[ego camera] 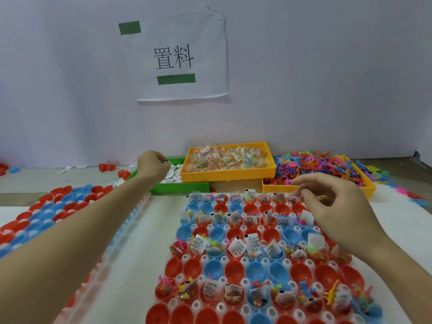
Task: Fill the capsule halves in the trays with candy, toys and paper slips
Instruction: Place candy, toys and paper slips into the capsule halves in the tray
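Although alternate rows of the white plastic tray (245,282) in front of the person are already loaded, the job looks roughly half done on this tray at best. It sits on the pale surface (152,220), centre-right, and carries red and blue plastic capsule halves (233,270) in rows. Rows at the far edge, the third, the fifth and the seventh from it hold clear candy packets, small coloured toy figures and folded printed slips; the rows between stand bare. A second tray of red and blue halves (49,213) at the left, partly under the left forearm, shows no filling that I can make out, so it appears wholly outstanding.

Supply bins stand behind the tray:
- yellow plastic bin of clear candy packets (228,160), raised on a block;
- yellow bin heaped with coloured rubbery toy figures (320,169), some spilled onto the surface at right;
- green plastic bin of printed paper slips (177,183).

Left hand (153,167): reached over the green bin, fingers curled, pinching one paper slip (166,161) at the fingertips.

Right hand (332,206): hovering over the far right of the tray, fingers loosely curled; nothing plainly held, though the fingertips are near the far-row capsules.
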`<state>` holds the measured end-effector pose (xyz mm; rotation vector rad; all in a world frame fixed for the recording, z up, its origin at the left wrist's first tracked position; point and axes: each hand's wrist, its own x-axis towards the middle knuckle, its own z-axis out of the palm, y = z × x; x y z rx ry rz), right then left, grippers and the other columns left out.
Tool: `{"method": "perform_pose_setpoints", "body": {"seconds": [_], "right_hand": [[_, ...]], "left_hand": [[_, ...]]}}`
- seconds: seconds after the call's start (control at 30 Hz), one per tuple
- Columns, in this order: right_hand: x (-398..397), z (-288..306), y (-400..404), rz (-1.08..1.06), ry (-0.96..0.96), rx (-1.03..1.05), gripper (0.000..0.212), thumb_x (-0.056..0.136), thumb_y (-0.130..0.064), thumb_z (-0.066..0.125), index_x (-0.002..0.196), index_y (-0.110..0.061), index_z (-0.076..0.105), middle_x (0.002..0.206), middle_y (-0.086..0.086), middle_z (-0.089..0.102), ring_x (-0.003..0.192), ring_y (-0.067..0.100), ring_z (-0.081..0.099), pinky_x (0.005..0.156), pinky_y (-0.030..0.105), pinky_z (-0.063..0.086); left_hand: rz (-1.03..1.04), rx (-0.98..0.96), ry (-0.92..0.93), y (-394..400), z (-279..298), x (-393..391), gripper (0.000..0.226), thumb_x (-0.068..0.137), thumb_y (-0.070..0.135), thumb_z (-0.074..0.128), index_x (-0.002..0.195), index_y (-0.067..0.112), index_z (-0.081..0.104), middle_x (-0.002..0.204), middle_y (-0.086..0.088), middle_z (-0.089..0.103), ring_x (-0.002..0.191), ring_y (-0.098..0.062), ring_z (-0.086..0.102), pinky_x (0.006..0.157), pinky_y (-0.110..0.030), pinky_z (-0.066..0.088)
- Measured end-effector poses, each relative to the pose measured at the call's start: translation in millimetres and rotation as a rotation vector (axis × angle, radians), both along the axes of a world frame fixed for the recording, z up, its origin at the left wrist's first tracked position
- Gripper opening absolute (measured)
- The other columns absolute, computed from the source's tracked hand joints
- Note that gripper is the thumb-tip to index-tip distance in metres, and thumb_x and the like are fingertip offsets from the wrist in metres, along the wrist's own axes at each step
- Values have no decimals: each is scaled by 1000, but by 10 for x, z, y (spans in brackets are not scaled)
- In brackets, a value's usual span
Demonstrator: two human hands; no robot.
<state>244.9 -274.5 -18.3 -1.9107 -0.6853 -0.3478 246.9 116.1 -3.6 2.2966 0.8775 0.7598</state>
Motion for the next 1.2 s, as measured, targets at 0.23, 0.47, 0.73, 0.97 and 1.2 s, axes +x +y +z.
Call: {"method": "perform_pose_setpoints", "body": {"seconds": [0.23, 0.47, 0.73, 0.97, 1.2], "right_hand": [[-28, 0, 18, 0, 7, -16, 31, 94, -6, 62, 96, -35, 70, 82, -14, 72, 81, -1, 65, 66, 19, 51], [-48, 8, 39, 5, -3, -44, 28, 94, -6, 61, 100, -32, 72, 85, -13, 72, 81, -2, 66, 66, 21, 52], [-74, -3, 70, 15, 0, -53, 27, 94, -5, 61, 101, -29, 72, 86, -13, 72, 83, 4, 67, 69, 22, 52], [-62, -22, 67, 11, -3, -62, 28, 93, -5, 62, 102, -29, 72, 86, -13, 72, 81, -3, 65, 67, 20, 51], [-66, -26, 72, 12, -7, -62, 29, 93, -5, 62, 100, -31, 72, 84, -14, 72, 82, -4, 65, 67, 23, 53]], "left_hand": [[-140, -248, -285, -370, 174, -570, 7, 93, 7, 62, 92, 9, 68, 85, -14, 69, 66, -20, 67, 72, -33, 61], [-483, -194, -145, -904, 154, -1638, 14, 80, 23, 73, 92, 17, 66, 77, 2, 72, 68, -18, 72, 62, -24, 59], [-682, -198, 226, -930, 50, -2221, 19, 72, 29, 73, 89, 24, 67, 82, 0, 73, 70, -14, 71, 68, -24, 58], [-732, -126, 248, -908, 94, -2232, 16, 74, 36, 67, 85, 24, 68, 78, 8, 71, 70, -12, 68, 67, -22, 57], [-819, -79, 364, -936, 100, -2234, 8, 81, 40, 64, 88, 38, 68, 82, 15, 71, 74, -9, 68, 71, -21, 57]]}}
